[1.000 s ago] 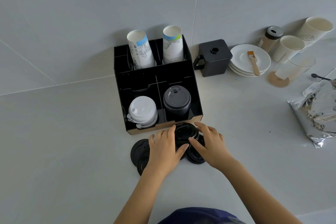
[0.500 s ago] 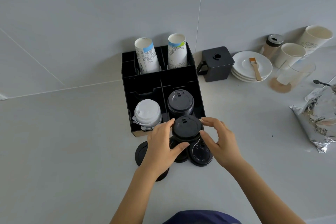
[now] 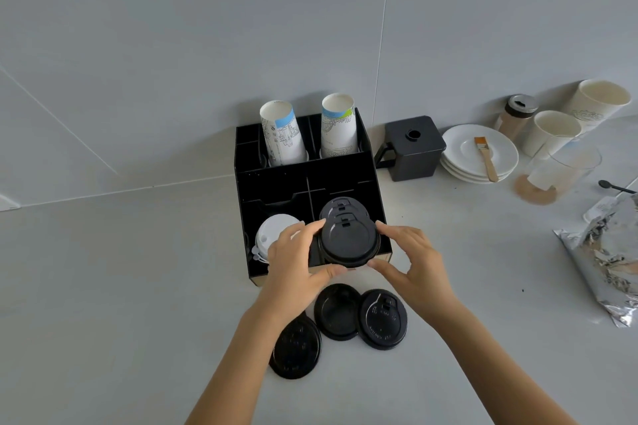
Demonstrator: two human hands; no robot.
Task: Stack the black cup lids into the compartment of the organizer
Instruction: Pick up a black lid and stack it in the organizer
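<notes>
Above organizer (image 3: pixel 374 183), both hands grip lid stack (image 3: pixel 348 241), top-side up, seemingly level

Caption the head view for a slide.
Both hands, left hand and right hand, hold stacked black lids over the organizer; three loose lids wait on the counter.

Embossed lid (image 3: pixel 382 319) lettering illegible, nothing readable

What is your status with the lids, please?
Both hands hold round black plastic lids above black organizer's front right compartment. Three loose lids remain. Nothing blocking.
</notes>
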